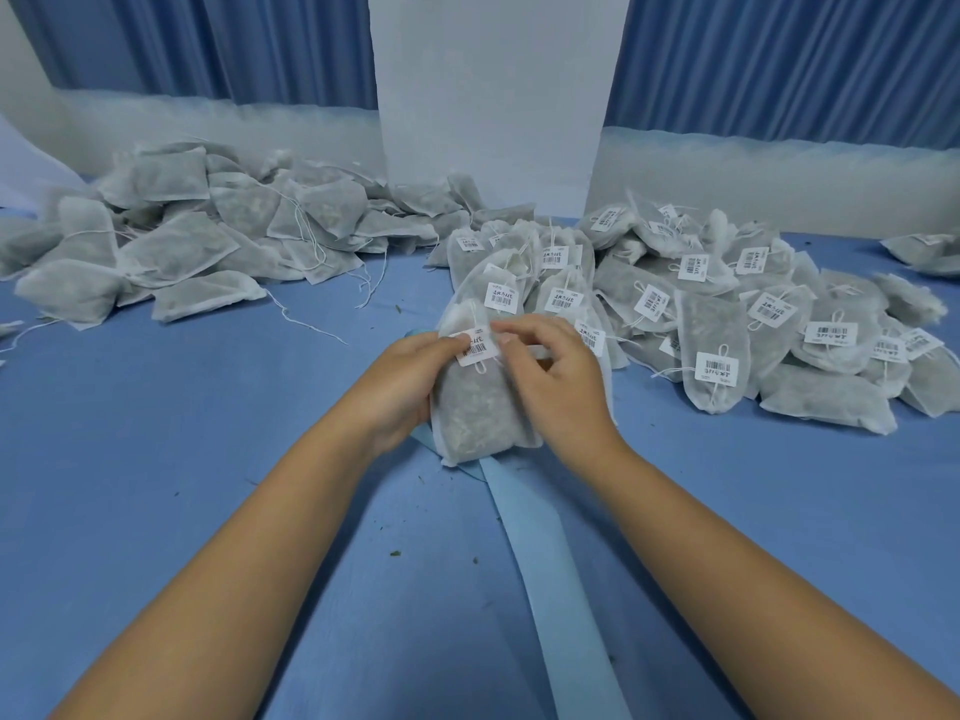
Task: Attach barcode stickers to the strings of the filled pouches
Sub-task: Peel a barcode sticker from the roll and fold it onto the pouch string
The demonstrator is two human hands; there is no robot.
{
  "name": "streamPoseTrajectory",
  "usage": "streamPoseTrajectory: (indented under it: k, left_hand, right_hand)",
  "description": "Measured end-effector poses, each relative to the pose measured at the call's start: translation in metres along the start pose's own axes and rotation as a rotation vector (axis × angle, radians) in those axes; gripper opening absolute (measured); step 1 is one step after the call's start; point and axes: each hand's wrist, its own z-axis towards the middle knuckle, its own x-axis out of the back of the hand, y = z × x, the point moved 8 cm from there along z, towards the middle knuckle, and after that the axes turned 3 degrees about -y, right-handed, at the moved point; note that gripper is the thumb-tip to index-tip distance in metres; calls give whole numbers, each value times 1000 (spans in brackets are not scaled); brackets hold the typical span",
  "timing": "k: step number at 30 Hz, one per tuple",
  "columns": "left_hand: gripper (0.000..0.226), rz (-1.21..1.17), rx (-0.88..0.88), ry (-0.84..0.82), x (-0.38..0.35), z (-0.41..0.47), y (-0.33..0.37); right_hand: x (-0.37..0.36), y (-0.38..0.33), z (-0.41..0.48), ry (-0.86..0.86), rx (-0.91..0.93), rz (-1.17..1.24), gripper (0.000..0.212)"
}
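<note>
White mesh pouch (480,413) centre-near, gripped by both: left hand (402,389) and right hand (553,379) pinch its one barcode sticker (475,347), text unreadable. Two heaps: bare pile (171,241) far left, stickered pile (727,309) far right.

Matt translucent fabric pouch (480,407), white paper barcode sticker (477,347), smooth matt blue tablecloth (208,433).

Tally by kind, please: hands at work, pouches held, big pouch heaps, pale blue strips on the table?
Hands: 2, left hand and right hand.
Held pouch: 1.
Big heaps: 2, unlabelled heap, labelled heap.
Pale blue strip: 1.
Total: 6.
</note>
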Motion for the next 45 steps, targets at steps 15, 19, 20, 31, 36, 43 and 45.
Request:
streamPoseTrajectory:
  k: [15,19,20,31,36,43,45]
  left_hand:
    - [17,51,-46,-44,-7,-3,3]
    - [18,116,-68,2,-2,-1,2]
    - [19,158,-79,24,0,-1,3]
    - [28,192,-151,183,12,5,4]
    - [35,205,-178,359,31,6,7]
    - [27,51,-151,311,22,11,4]
    - [24,48,-155,318,22,9,3]
  right_hand:
    - [-18,37,-3,-245,-585,767,27]
    - [-18,39,-1,-201,-618,813,25]
    - [-17,40,1,-189,-605,792,22]
    - [-8,39,2,-221,-509,370,20]
    - [-13,19,1,-387,-276,131,35]
    - [13,39,16,-56,-225,304,23]
    - [15,55,19,-46,-305,350,23]
